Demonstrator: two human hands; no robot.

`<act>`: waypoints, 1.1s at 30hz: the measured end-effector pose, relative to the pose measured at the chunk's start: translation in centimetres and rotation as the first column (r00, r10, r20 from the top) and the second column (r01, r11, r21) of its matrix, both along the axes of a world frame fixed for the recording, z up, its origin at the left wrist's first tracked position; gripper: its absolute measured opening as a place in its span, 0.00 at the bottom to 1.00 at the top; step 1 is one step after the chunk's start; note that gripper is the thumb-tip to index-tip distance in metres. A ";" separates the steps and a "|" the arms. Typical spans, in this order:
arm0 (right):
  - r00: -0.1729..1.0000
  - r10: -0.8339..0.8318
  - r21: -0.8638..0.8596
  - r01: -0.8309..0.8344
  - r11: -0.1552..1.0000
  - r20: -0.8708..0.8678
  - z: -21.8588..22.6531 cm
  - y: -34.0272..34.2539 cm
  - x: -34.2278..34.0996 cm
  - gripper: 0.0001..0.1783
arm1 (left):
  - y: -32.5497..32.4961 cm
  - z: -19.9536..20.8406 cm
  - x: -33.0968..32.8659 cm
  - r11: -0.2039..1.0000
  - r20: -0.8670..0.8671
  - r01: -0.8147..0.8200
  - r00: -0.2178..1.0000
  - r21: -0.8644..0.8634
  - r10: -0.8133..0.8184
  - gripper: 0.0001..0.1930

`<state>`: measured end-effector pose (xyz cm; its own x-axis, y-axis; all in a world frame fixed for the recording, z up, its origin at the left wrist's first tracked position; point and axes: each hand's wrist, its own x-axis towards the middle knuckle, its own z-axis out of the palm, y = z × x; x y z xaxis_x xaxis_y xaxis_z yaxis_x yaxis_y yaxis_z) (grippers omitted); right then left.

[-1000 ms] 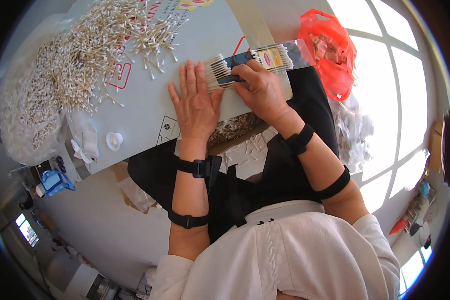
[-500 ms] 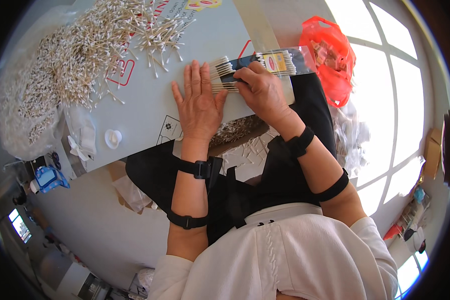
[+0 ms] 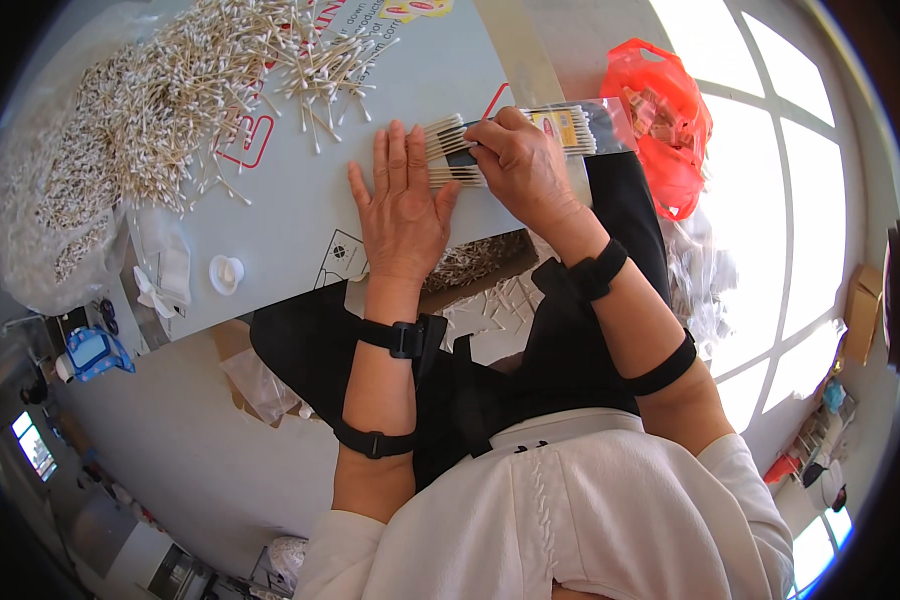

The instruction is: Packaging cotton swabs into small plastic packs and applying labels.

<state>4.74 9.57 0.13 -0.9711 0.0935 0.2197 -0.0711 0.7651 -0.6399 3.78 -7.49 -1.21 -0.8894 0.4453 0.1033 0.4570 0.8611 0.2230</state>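
My left hand (image 3: 405,218) lies flat on the table (image 3: 290,215), fingers stretched out, its thumb and fingertips beside the ends of the cotton swabs. To its right, one bundle of swabs (image 3: 442,138) and a thinner lower row of swabs (image 3: 456,176) lie with a dark flat piece (image 3: 460,158) between them. Over these, my right hand (image 3: 532,170) is closed in a pinch at the dark piece; what its fingertips grip is hidden. Beyond that hand, more swabs (image 3: 583,130) with a yellow label (image 3: 555,127) lie at a clear plastic bag (image 3: 615,122).
A large heap of loose cotton swabs (image 3: 160,120) spills from a clear bag (image 3: 20,240) at the far left. A small white round piece (image 3: 226,275) lies near the table's front edge. Below is a cardboard box (image 3: 515,255) of swabs. A red plastic bag (image 3: 660,180) hangs at right.
My right hand has turned slightly, its fingertips shifting a little left over the swabs. The left hand stays flat on the table. The whole view has shifted slightly.
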 end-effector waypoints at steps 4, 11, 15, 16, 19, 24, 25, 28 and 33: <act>1.000 -0.010 -0.020 0.011 1.000 0.027 0.0 -0.1 0.0 0.08 | 0.0 0.0 0.0 1.000 -0.004 0.000 1.000 0.004 0.000 0.35; 0.999 0.023 -0.044 -0.021 0.999 0.034 0.1 -0.3 0.5 0.07 | 0.0 0.0 0.0 1.000 -0.006 -0.006 1.000 0.003 0.006 0.35; 1.000 -0.021 -0.052 0.021 0.998 -0.003 0.4 -0.1 -0.3 0.07 | 0.0 0.1 0.0 1.000 -0.002 -0.003 1.000 0.006 0.003 0.35; 1.000 -0.021 -0.038 0.021 0.999 -0.001 0.4 -0.1 -0.5 0.07 | 0.0 0.1 0.0 1.000 -0.004 -0.004 1.000 0.004 0.004 0.35; 1.000 -0.004 -0.017 0.004 1.000 -0.007 0.2 0.0 -0.9 0.08 | 0.0 0.1 0.0 1.000 -0.004 -0.005 1.000 -0.004 0.005 0.35; 1.000 0.004 -0.018 -0.004 1.000 0.025 0.1 -0.2 -0.5 0.07 | 0.0 0.0 0.0 1.000 -0.005 -0.006 1.000 -0.005 0.006 0.35; 1.000 0.001 -0.046 0.001 0.999 0.023 0.1 -0.2 -0.5 0.07 | 0.0 0.0 0.0 1.000 -0.002 -0.007 1.000 -0.010 0.007 0.35; 0.996 -0.031 -0.033 0.034 0.999 0.082 0.3 0.1 -1.0 0.15 | 0.1 0.1 0.0 1.000 -0.001 -0.006 1.000 -0.011 0.006 0.35; 0.978 0.153 0.014 -0.157 0.988 0.143 1.8 0.7 -1.7 0.29 | 0.0 0.0 0.0 1.000 -0.001 -0.010 1.000 -0.008 0.010 0.34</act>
<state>3.03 10.30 1.93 -0.9948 -0.0642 0.0794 -0.1001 0.7678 -0.6328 3.82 -7.50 -1.23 -0.8937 0.4372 0.1004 0.4486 0.8674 0.2156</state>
